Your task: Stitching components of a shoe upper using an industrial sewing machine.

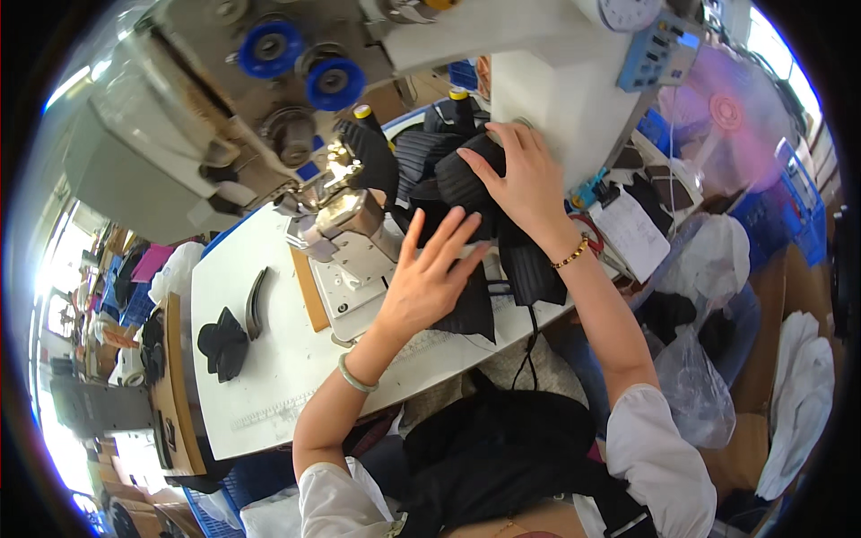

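Black ribbed fabric pieces (465, 309) lie in a pile to the right of the sewing machine's metal post and presser area (345, 220). My left hand (429, 280) is over the near part of the pile, its fingers spread and holding nothing. At the pile's far side, my right hand (531, 184) grips the edge of a rounded black ribbed piece (465, 170), thumb on the near side and fingers beyond. Its fingertips are partly hidden. Another black piece (534, 269) lies under my right wrist, and a black cord (535, 336) hangs off the table edge.
The machine head (296, 99) with blue dials overhangs the white table (256, 394). A small black fabric piece (222, 345) and a curved dark strip (257, 303) lie at left. Thread cones (363, 125) stand behind the pile. Papers (632, 235), plastic bags (686, 390) and a pink fan (725, 112) are at right.
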{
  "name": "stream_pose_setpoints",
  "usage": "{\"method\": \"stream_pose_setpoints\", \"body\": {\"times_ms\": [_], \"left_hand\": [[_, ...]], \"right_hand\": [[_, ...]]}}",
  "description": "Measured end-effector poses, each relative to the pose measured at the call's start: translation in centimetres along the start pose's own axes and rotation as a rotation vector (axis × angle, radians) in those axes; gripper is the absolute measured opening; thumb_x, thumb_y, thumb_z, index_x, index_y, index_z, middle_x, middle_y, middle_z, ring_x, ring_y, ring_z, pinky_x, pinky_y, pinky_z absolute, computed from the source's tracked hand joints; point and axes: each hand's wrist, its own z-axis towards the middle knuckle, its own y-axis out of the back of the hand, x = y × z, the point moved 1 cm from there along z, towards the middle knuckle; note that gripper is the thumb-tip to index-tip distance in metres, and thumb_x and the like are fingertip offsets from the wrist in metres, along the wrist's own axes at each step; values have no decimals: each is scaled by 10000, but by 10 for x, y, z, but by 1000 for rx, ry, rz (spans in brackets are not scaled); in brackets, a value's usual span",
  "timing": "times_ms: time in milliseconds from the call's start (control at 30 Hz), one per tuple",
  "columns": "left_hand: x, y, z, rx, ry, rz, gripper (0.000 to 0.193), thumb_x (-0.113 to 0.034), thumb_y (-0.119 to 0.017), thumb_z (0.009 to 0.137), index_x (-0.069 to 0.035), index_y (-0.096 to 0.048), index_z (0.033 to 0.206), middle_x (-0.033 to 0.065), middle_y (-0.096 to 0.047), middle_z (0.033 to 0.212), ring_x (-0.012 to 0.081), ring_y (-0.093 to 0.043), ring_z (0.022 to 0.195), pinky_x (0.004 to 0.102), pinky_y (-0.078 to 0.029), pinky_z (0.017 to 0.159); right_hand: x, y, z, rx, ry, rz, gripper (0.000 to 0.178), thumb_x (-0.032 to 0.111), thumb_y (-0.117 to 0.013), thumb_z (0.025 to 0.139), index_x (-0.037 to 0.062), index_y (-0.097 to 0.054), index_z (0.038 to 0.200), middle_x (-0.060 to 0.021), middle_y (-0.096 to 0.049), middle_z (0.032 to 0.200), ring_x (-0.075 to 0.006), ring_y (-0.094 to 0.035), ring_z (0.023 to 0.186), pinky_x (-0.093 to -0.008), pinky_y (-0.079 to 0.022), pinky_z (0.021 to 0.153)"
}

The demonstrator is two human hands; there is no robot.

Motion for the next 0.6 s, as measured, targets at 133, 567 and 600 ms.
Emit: {"method": "stream_pose_setpoints", "body": {"times_ms": [133,567,600], "left_hand": [[0,3,-1,-107,-20,37,452,50,-620,651,-88,-705,1072,103,-563,1274,282,-478,1273,496,-336,1087],[-61,-7,-18,300,-186,23,508,-277,-750,745,-222,-607,1229,95,-461,1385,287,-392,1331,570,-258,1110],[-57,-11,-21,300,-172,59,500,-232,-754,742,-210,-611,1220,96,-462,1383,288,-390,1331,570,-257,1113]], "right_hand": [[-6,59,-13,-167,177,43,243,236,-675,855,43,-625,994,-81,-640,964,-240,-613,827,-312,-520,659],[-389,257,-319,366,-1285,-690,1084,622,-744,655,66,-260,1449,-263,-346,1414,-427,-351,1303,-512,-349,1032],[-401,251,-345,453,-1348,-552,1262,690,-768,566,77,-172,1494,-305,-248,1465,-465,-269,1354,-541,-303,1072]]}}
